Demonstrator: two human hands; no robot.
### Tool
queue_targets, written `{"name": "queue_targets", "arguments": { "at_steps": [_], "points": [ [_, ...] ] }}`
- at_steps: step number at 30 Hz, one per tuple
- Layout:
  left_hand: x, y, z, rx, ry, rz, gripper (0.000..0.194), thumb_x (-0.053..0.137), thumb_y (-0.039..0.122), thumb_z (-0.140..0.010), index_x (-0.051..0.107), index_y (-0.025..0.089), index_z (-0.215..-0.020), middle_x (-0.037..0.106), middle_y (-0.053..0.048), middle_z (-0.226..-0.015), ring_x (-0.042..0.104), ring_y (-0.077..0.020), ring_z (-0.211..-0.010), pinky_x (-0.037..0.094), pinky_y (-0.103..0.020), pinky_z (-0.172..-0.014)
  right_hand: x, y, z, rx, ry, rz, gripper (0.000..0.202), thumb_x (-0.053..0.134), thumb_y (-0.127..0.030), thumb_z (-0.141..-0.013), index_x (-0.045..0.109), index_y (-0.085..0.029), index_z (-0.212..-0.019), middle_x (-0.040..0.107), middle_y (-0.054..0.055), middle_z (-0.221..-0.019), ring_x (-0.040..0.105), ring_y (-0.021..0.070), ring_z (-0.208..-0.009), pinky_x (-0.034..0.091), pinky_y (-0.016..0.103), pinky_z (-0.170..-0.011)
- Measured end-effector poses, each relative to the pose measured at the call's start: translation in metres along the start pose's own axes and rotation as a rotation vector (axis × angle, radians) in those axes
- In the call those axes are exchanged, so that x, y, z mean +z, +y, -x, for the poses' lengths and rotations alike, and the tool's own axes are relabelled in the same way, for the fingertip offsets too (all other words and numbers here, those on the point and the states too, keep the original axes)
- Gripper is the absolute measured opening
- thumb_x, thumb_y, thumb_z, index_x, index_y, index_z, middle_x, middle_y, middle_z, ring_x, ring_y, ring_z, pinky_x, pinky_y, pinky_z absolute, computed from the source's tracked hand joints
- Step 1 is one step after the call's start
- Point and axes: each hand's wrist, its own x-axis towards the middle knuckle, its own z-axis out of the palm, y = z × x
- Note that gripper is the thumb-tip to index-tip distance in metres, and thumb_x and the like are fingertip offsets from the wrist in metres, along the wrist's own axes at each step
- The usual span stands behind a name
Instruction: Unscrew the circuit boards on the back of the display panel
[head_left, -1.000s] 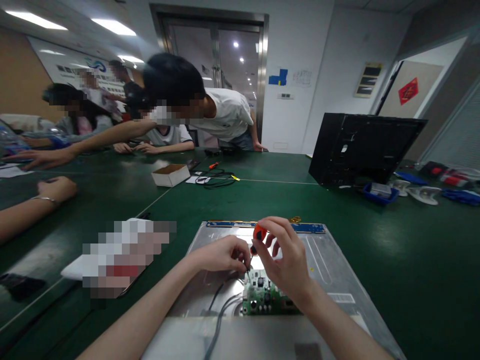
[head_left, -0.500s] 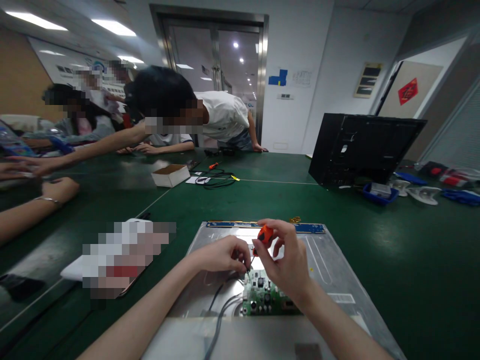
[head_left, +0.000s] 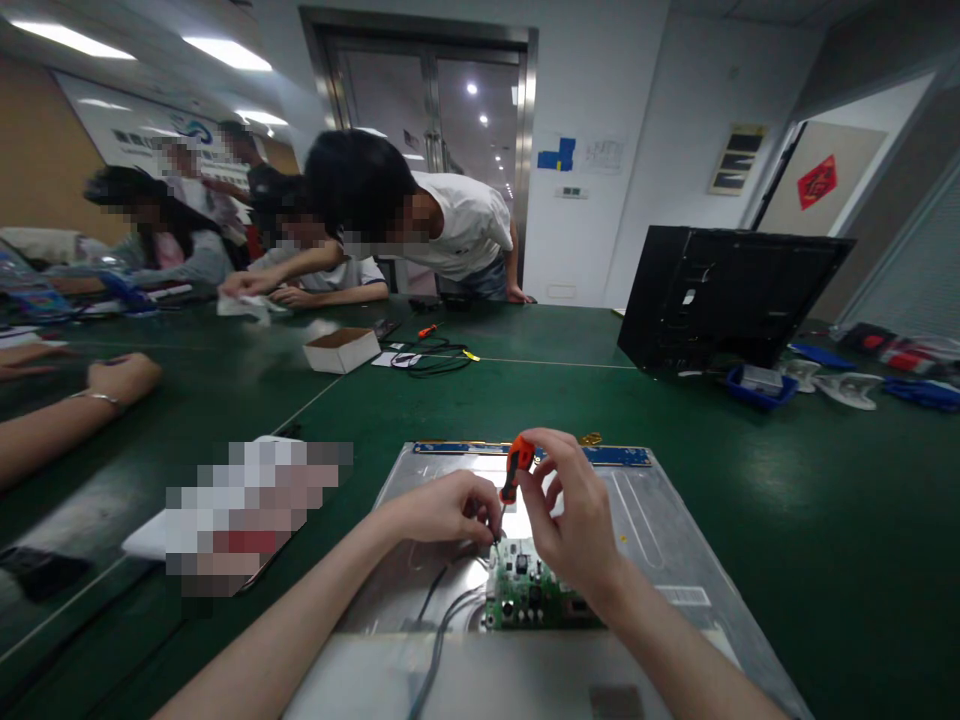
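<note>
My right hand grips a red-and-black screwdriver by its handle, fingers at the top end. The thin shaft points down to the upper left corner of a green circuit board. At that same corner my left hand is closed, thumb and fingertips pinched around the shaft's lower end; the tip itself is too small to make out. The board lies on a silver metal panel with a blue strip along its far edge. Grey cables run from the board's left side toward me.
A black monitor housing stands at the right back, with a blue tray before it. Left of the panel lies a blurred-out packet. Farther off are a white box and a black cable. A co-worker leans over the table.
My right hand has turned the screwdriver a little more upright, its fingers shifting on the handle. My left hand stays put. The leaning co-worker's arm has drawn back, now holding something white.
</note>
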Motion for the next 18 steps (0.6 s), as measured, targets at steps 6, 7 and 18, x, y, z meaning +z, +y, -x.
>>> {"name": "queue_targets", "arguments": {
  "at_steps": [6, 7, 18],
  "points": [
    [-0.0015, -0.0023, -0.0005, -0.011, -0.006, -0.004, 0.008, 0.071, 0.018, -0.069, 0.073, 0.018, -0.077, 0.065, 0.001, -0.072, 0.053, -0.0147, -0.067, 0.039, -0.024, -0.062, 0.0021, 0.0002, 0.0006, 0.041, 0.026, -0.004, 0.029, 0.062, -0.023, -0.092, 0.047, -0.023, -0.116, 0.062, 0.000, -0.085, 0.060, 0.0115, -0.059, 0.047, 0.021, -0.045],
    [-0.0019, -0.0019, -0.0005, -0.011, -0.008, -0.006, 0.007, 0.071, 0.017, -0.069, 0.073, 0.018, -0.076, 0.065, 0.002, -0.072, 0.053, -0.0146, -0.067, 0.039, -0.024, -0.063, 0.0025, 0.0002, 0.0009, 0.045, 0.029, -0.005, 0.028, 0.061, -0.023, -0.092, 0.046, -0.023, -0.115, 0.061, 0.000, -0.084, 0.060, 0.0113, -0.059, 0.046, 0.020, -0.045],
    [-0.0023, 0.0029, 0.0009, -0.009, -0.010, -0.008, 0.007, 0.070, 0.011, -0.068, 0.070, 0.018, -0.070, 0.059, 0.004, -0.064, 0.048, -0.0123, -0.061, 0.036, -0.024, -0.060, 0.0041, 0.0001, 0.0003, 0.027, 0.028, -0.018, 0.025, 0.058, -0.021, -0.094, 0.045, -0.023, -0.115, 0.059, 0.001, -0.087, 0.059, 0.0112, -0.061, 0.045, 0.020, -0.045]
  ]
}}
